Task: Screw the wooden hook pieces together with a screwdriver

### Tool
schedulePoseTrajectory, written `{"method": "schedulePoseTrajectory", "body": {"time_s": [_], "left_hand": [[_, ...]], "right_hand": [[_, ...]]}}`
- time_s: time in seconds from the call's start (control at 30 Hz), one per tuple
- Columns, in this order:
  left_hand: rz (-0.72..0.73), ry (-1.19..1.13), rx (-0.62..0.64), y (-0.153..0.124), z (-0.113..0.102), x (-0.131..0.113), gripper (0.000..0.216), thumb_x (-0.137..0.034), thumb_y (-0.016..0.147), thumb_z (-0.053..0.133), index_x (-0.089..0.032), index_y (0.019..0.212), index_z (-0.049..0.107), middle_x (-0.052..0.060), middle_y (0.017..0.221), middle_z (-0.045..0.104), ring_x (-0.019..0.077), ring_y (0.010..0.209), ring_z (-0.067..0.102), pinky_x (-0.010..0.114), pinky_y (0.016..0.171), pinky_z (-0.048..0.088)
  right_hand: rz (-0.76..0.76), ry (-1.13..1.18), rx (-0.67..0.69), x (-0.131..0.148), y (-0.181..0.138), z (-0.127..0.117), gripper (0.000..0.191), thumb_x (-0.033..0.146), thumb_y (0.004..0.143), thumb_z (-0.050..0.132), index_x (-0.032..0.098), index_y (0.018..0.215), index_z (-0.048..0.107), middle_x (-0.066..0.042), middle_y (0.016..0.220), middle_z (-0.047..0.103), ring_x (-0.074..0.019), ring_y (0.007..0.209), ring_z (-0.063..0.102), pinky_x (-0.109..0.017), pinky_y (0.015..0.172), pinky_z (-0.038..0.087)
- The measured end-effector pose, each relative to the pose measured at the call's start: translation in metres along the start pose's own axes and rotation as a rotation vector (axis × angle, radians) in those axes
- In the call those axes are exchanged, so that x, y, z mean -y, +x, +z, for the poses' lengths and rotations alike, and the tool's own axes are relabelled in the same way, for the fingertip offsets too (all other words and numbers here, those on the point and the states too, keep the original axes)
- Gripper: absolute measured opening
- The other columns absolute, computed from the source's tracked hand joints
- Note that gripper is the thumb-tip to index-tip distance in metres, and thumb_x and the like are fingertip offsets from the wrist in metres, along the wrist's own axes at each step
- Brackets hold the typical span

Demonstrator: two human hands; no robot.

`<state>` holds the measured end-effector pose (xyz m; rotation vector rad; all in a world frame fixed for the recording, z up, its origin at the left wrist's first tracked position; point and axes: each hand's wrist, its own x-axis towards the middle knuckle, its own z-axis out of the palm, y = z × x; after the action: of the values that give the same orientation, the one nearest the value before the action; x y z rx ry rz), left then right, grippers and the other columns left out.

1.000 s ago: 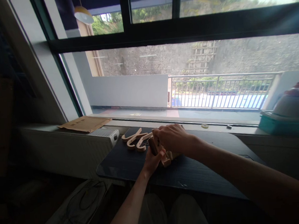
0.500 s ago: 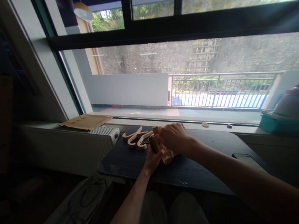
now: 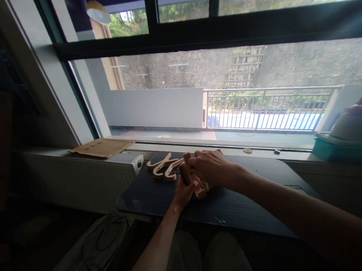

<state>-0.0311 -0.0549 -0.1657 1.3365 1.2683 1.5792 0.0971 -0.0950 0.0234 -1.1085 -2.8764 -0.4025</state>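
Both hands meet over a small wooden assembly [image 3: 199, 189] on the dark table [image 3: 234, 210]. My left hand [image 3: 184, 190] comes up from below with its fingers wrapped round the near side of the wooden piece. My right hand [image 3: 209, 168] is curled over its top and hides most of it. Just to the left lie two or three curved, hook-shaped wooden pieces [image 3: 163, 166], flat on the table and apart from my hands.
A white ribbed device [image 3: 125, 159] and a brown envelope [image 3: 103, 147] sit on the sill at the left. At the right stands a teal tray [image 3: 343, 150] with a pale container. A window with a balcony rail is behind. Cables lie on the floor [image 3: 96, 247].
Hardly anything has moved; both hands stay on the wooden assembly, and the view has shifted slightly.
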Motion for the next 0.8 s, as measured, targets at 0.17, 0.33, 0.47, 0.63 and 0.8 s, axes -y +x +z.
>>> {"method": "schedulePoseTrajectory", "body": {"time_s": [0.17, 0.33, 0.47, 0.63, 0.8], "left_hand": [[-0.032, 0.028, -0.018, 0.000, -0.001, 0.000, 0.049, -0.039, 0.065, 0.070, -0.014, 0.104, 0.055, 0.008, 0.094, 0.065, 0.0244, 0.087, 0.062, 0.033, 0.073, 0.049], [-0.029, -0.006, -0.001, 0.001, -0.002, 0.001, 0.050, -0.039, 0.065, 0.071, -0.014, 0.105, 0.056, 0.008, 0.096, 0.065, 0.0248, 0.089, 0.062, 0.033, 0.074, 0.049], [-0.017, -0.029, -0.005, 0.000, -0.001, 0.003, 0.049, -0.037, 0.064, 0.072, -0.015, 0.105, 0.056, 0.008, 0.096, 0.065, 0.0247, 0.090, 0.062, 0.033, 0.075, 0.049], [-0.023, 0.006, -0.016, 0.001, -0.003, 0.005, 0.047, -0.038, 0.065, 0.071, -0.015, 0.103, 0.056, 0.007, 0.094, 0.065, 0.0247, 0.088, 0.062, 0.033, 0.074, 0.049], [-0.054, 0.062, -0.035, 0.000, -0.002, 0.001, 0.046, -0.039, 0.065, 0.071, -0.014, 0.100, 0.056, 0.007, 0.090, 0.065, 0.0244, 0.084, 0.062, 0.032, 0.070, 0.048]], "right_hand": [[0.174, 0.023, 0.005, -0.003, 0.005, 0.022, 0.020, 0.021, 0.089, 0.044, 0.014, 0.091, 0.062, -0.008, 0.079, 0.065, -0.0164, 0.069, 0.060, -0.024, 0.055, 0.034], [0.230, 0.051, -0.006, -0.011, 0.002, 0.031, 0.018, 0.023, 0.088, 0.044, 0.013, 0.092, 0.058, -0.008, 0.081, 0.066, -0.0152, 0.066, 0.059, -0.024, 0.055, 0.034], [0.204, 0.116, -0.011, -0.012, -0.003, 0.015, 0.025, 0.029, 0.083, 0.049, 0.015, 0.103, 0.053, -0.006, 0.079, 0.066, -0.0151, 0.063, 0.059, -0.024, 0.054, 0.032], [0.109, 0.036, 0.041, -0.003, -0.006, -0.002, 0.014, 0.016, 0.085, 0.046, 0.015, 0.093, 0.058, -0.006, 0.078, 0.066, -0.0142, 0.063, 0.059, -0.023, 0.052, 0.031], [0.102, 0.004, 0.054, 0.002, -0.004, 0.005, 0.013, 0.012, 0.083, 0.050, 0.012, 0.093, 0.059, -0.008, 0.081, 0.066, -0.0162, 0.069, 0.061, -0.024, 0.055, 0.034]]}}
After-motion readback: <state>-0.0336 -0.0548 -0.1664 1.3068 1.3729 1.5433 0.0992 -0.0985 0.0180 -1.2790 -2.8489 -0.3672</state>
